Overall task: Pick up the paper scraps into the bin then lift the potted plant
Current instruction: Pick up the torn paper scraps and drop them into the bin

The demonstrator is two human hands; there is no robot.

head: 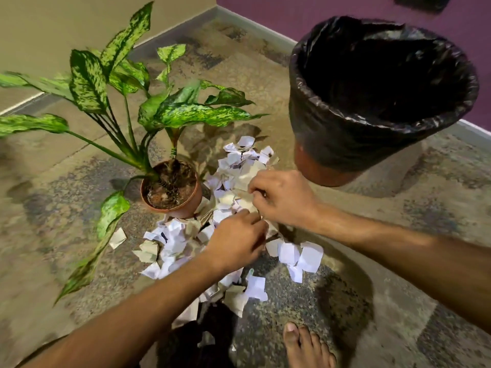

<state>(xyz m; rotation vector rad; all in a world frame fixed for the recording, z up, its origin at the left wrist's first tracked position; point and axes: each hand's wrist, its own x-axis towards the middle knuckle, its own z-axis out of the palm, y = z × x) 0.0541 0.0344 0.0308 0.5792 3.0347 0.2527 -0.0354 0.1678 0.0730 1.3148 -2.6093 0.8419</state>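
Curled fingers (255, 189) among paper scraps (233, 179)

Both bare forearms reach forward and downward, converging near the middle of the view. The left hand (236, 241) is palm-down, knuckles up, fingers curled together at their tips. The right hand (283, 199) sits just beyond it, nearly touching, its fingers bent inward in a pinch. A bare foot (308, 347) shows at the bottom edge.

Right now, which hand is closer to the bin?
The right hand: it sits just below and left of the bin's base. The left hand is lower, farther off, over the paper scraps.
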